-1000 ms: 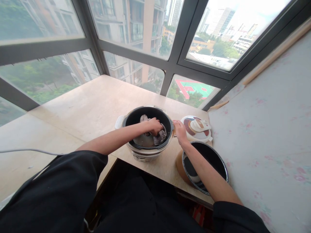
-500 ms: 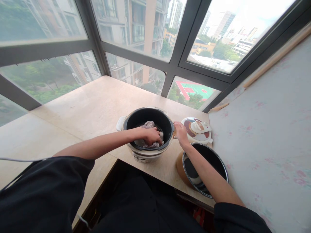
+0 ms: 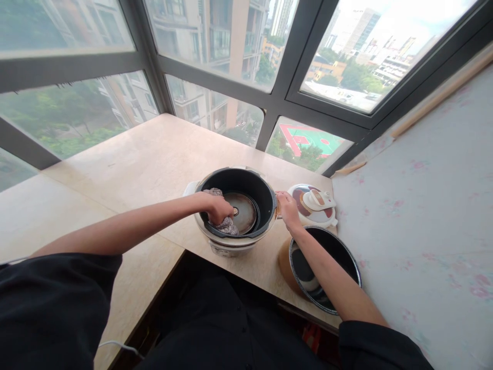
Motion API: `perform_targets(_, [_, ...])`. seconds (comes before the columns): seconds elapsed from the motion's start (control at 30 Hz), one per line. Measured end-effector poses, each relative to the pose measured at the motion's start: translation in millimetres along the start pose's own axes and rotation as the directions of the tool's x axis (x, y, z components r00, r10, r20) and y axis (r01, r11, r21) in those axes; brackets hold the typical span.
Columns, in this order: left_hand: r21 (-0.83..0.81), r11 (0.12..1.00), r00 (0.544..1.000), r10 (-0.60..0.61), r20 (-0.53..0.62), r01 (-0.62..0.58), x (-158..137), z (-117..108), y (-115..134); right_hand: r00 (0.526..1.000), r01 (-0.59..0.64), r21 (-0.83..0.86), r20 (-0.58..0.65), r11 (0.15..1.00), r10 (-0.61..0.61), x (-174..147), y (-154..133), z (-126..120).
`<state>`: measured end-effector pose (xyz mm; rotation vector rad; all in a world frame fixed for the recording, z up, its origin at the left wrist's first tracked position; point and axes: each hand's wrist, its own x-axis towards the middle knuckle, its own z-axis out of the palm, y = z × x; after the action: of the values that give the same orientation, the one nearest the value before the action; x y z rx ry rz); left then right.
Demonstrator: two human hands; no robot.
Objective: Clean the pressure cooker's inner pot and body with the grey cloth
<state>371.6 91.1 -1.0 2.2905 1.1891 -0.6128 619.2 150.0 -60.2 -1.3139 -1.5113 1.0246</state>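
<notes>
A white electric pressure cooker [image 3: 232,249] with a dark inside stands on the counter, its round metal heating plate [image 3: 244,218] showing at the bottom. My left hand [image 3: 220,209] reaches into it, closed on a crumpled greyish patterned cloth [image 3: 227,226] against the left inner wall. At the cooker's right side, my right hand [image 3: 287,208] has its fingers curled round the side handle [image 3: 279,209], which they partly hide. Under my right forearm sits the removed inner pot [image 3: 287,262], black inside and tan outside.
The cooker's white and brown lid [image 3: 314,205] lies behind the inner pot, close to the flowered wall [image 3: 423,216]. Window frames [image 3: 215,79] border the pale counter [image 3: 127,174] at the back. A white cable [image 3: 121,345] hangs by the counter's front edge.
My left hand has moved with the cloth from the cooker's middle to its left inner side, uncovering the heating plate. My right hand stays at the handle.
</notes>
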Motion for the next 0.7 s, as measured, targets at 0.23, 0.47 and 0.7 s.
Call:
perform_targets(0.23, [0.108,0.994,0.985,-0.013,-0.172,0.032,6.4,2.0,-6.5,1.0,-0.001,0.018,-0.01,1.0,0.001,-1.1,0.1,0.6])
perform_targets(0.47, [0.265,0.964,0.965,0.044,-0.257,0.026,11.1,3.7,-15.8,1.0,-0.012,0.047,-0.014,0.999,0.013,-2.1,0.1,1.1])
perform_targets(0.7, [0.323,0.945,0.942,0.063,-0.33,0.05,19.9,2.2,-12.3,0.999,-0.024,0.082,-0.03,0.996,0.027,-3.0,1.0,3.5])
